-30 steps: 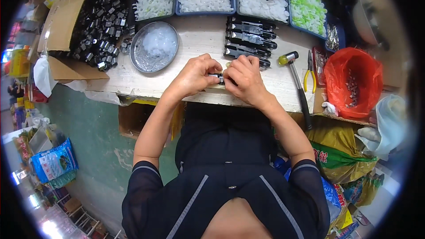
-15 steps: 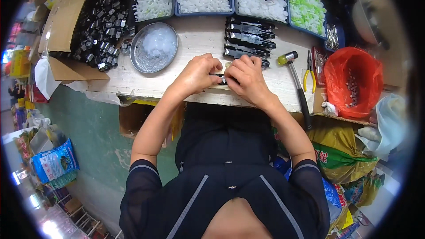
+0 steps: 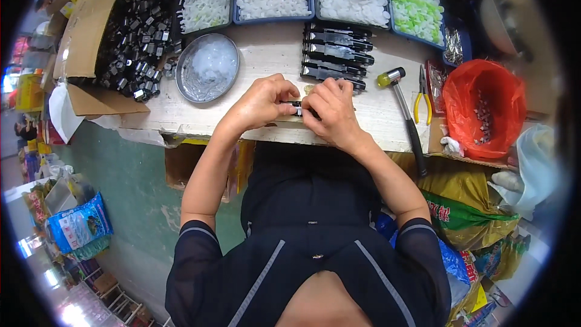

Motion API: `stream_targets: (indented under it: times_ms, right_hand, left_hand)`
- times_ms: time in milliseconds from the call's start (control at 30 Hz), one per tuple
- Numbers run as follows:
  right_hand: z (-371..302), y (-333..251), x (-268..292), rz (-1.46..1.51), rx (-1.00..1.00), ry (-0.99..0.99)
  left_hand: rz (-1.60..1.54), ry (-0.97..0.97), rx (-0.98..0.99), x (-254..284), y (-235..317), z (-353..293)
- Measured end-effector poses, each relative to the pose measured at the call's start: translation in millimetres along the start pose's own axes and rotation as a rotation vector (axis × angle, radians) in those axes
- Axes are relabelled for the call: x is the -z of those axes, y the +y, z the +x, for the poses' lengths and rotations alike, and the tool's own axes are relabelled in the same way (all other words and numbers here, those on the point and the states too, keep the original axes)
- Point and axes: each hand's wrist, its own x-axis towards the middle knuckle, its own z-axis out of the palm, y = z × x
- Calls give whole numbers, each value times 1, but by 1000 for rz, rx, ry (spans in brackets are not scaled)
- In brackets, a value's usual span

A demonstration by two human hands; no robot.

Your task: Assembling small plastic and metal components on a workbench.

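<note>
Near the bench's front edge, my left hand (image 3: 264, 103) and my right hand (image 3: 331, 112) meet over a small black part with a white piece on it (image 3: 297, 109). The fingers of both hands pinch it from either side and hide most of its shape. Just beyond my right hand lies a stack of long black parts (image 3: 336, 52), side by side. A hammer (image 3: 404, 109) with a yellow-and-black head and dark handle lies to the right. Next to it are yellow-handled pliers (image 3: 422, 102).
A round metal dish (image 3: 207, 68) holds a whitish, translucent mass. Left of it, a cardboard box (image 3: 83, 42) spills black parts. Blue-rimmed trays (image 3: 273, 19) of small white and green pieces line the back. A red plastic bag (image 3: 484, 94) sits at the right.
The view has shifted slightly. Both hands stay together at the bench edge, still pinching the small black part, with only small finger movements.
</note>
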Motion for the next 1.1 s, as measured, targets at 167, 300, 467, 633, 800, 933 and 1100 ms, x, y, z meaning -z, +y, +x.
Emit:
stream_targets:
  times_ms: [167,300,467,633,800,933,1100]
  right_hand:
    - [1,-2,-3,-29,-10,13]
    - [0,-2,-3,-77,3,-9]
    - [2,5,8,-32,-13,-105]
    - [-7,28,50,-28,-149,-108]
    - [-35,88,133,-163,-493,77]
    - [-72,128,171,-558,-714,-78]
    - [-80,140,169,-682,-789,-197]
  left_hand:
    - [-54,5,4,0,-4,-3]
    - [-26,7,-23,-1,-4,-3]
    - [81,18,-1,-5,3,2]
    - [312,18,-22,-8,10,9]
    - [271,-144,-21,21,22,36]
    - [346,241,-166,32,53,91]
    - [651,449,-153,9,61,151]
